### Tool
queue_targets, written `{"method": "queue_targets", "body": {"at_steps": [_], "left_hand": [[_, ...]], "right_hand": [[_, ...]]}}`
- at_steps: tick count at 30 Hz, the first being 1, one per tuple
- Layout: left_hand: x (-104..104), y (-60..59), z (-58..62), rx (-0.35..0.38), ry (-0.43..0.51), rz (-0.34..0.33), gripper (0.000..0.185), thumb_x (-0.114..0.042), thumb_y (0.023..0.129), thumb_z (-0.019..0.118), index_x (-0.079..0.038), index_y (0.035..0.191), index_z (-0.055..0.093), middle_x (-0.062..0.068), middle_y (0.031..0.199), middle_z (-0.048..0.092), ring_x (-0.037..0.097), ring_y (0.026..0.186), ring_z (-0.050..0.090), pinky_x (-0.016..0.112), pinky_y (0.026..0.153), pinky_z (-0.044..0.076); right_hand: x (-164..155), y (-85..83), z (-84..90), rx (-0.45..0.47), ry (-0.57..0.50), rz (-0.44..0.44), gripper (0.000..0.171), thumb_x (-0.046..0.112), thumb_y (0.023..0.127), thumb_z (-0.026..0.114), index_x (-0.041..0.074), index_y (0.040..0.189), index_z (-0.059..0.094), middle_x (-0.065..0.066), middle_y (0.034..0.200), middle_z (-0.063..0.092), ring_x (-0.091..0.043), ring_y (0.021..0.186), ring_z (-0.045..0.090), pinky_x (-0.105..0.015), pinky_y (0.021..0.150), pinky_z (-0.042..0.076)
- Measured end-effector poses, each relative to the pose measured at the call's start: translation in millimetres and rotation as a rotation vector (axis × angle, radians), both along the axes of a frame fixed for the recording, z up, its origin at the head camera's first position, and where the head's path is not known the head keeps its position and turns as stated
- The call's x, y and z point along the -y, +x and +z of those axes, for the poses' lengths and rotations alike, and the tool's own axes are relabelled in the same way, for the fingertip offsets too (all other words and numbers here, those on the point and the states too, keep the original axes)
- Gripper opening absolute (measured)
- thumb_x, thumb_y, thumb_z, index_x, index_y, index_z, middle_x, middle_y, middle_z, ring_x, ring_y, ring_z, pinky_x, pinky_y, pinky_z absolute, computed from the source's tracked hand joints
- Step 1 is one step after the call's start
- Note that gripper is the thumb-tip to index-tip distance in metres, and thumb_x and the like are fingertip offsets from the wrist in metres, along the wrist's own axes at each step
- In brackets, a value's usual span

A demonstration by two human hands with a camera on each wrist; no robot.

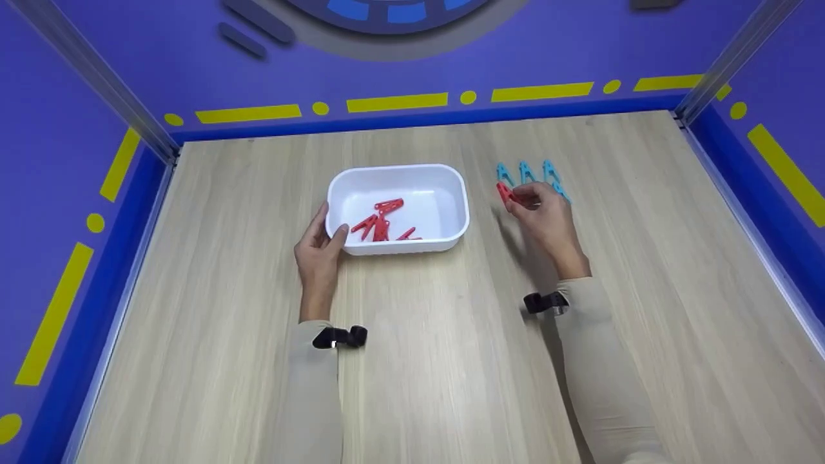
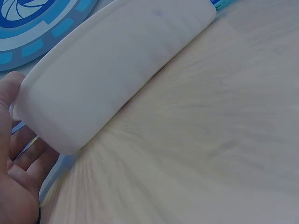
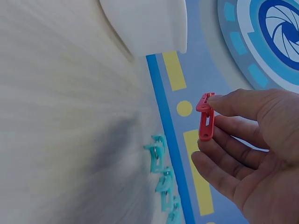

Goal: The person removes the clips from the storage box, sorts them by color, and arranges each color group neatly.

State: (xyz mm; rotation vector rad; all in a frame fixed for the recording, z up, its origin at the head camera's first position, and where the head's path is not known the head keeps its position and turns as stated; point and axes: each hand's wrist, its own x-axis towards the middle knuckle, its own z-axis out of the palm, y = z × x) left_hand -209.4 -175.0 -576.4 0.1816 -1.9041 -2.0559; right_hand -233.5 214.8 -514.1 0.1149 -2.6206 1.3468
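Left hand: the left hand [image 1: 320,248] grips the near-left corner of the tub [image 1: 451,187], thumb over the rim and fingers curled along the outer wall; in the left wrist view the palm [image 2: 16,186] sits against the white wall [image 2: 117,70].
Right hand: the right hand [image 1: 544,216] pinches a red clip [image 1: 505,192] between thumb and forefinger, the other fingers loosely curled below it; the right wrist view shows the clip [image 3: 205,116] upright at the fingertips [image 3: 219,100], lifted off the counter.
Red clip: held to the right of the tub, apart from it, just near the blue clips.
Tub: white, rounded, rectangular, standing on the counter [image 1: 412,361] left of centre; several more red clips [image 1: 383,222] lie loose in its left and middle part.
Blue clips: a short row [image 1: 525,173] on the counter at the far side of the right hand, just beside its fingers; the right wrist view shows them [image 3: 161,179] lying in a line along the counter's edge.
Counter: pale wood grain, walled in blue with yellow markings.
Sleeves: beige, each wrist with a black strap [image 1: 340,337].
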Motion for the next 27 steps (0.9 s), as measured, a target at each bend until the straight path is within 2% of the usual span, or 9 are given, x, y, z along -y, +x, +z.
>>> {"method": "queue_targets", "body": {"at_steps": [9, 19, 27], "left_hand": [[0, 0.0, 0.4, 0.019, 0.009, -0.005, 0.061, -0.009, 0.095, 0.081, -0.009, 0.152, 0.059, 0.007, 0.159, 0.052, 0.02, 0.15, 0.044, 0.024, 0.119, 0.039], [0, 0.1, 0.7, 0.026, 0.025, -0.006, 0.06, -0.007, 0.096, 0.08, -0.009, 0.152, 0.059, 0.007, 0.159, 0.052, 0.02, 0.15, 0.044, 0.024, 0.119, 0.039], [0, -0.4, 0.6, 0.011, 0.016, 0.0, 0.062, -0.004, 0.095, 0.08, -0.008, 0.153, 0.058, 0.009, 0.159, 0.052, 0.021, 0.15, 0.044, 0.025, 0.119, 0.039]], "right_hand": [[-13, 2.5, -7.1, 0.107, 0.038, -0.053, 0.028, 0.01, 0.101, 0.073, -0.006, 0.124, 0.069, -0.02, 0.116, 0.071, -0.03, 0.106, 0.065, -0.034, 0.088, 0.052], [-19, 6.1, -10.5, 0.188, 0.078, -0.075, 0.031, 0.01, 0.101, 0.072, -0.009, 0.125, 0.067, -0.023, 0.116, 0.07, -0.033, 0.106, 0.065, -0.037, 0.087, 0.052], [-21, 7.9, -13.5, 0.208, 0.12, -0.078, 0.029, 0.008, 0.1, 0.072, -0.01, 0.122, 0.067, -0.024, 0.113, 0.07, -0.035, 0.104, 0.066, -0.039, 0.085, 0.054]]}}
